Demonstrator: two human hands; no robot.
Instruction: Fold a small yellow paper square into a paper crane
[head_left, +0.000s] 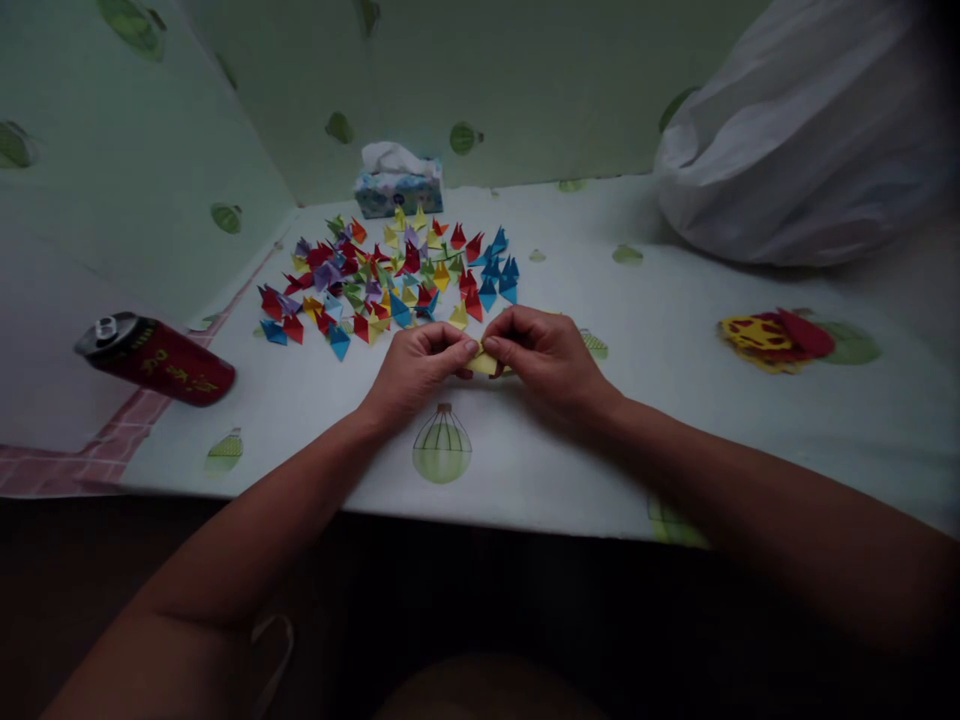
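Note:
A small piece of yellow paper (484, 364) is pinched between my two hands, just above the table near its front edge. My left hand (421, 362) grips its left side with thumb and fingers. On the other side, my right hand (544, 352) holds it, with the thumb and index finger close to my left thumb. The paper's shape is mostly hidden by my fingers. Right behind my hands, several folded paper cranes (409, 262) in red, blue, yellow, purple and green lie in a spread-out cluster.
A red can (176, 368) is at the left of the table (300, 455). A tissue box (400, 192) stands behind the cranes by the wall. At the right are a red and yellow item (776, 338) and a large white bag (795, 150).

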